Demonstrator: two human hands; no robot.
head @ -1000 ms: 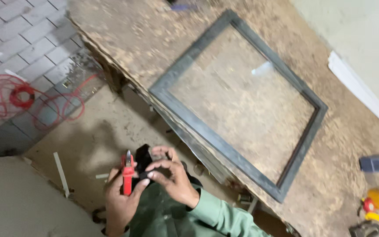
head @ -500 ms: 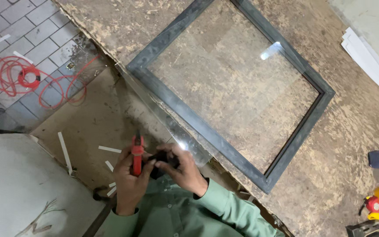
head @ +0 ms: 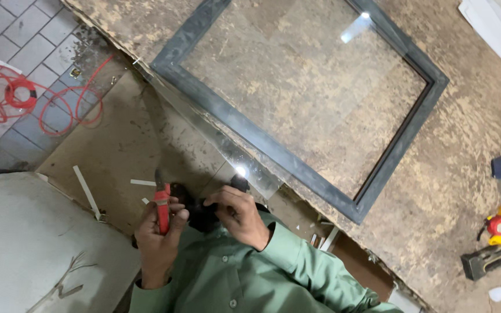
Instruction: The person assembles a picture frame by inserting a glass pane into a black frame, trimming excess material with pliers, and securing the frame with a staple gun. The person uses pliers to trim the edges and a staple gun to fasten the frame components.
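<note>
Your hands have drifted toward the bench edge; both are busy under the glass.

Nearest, at 7 o'clock, your left hand (head: 156,235) grips red pliers (head: 162,204), as it did a second ago. Your right hand (head: 240,215) is clenched on a dark tool (head: 240,184), now touching the glass strip (head: 221,142) overhanging the bench (head: 465,145). Farther, at 1 o'clock, the frame (head: 297,165) lies flat; red hose (head: 13,95) sits at 10.
</note>
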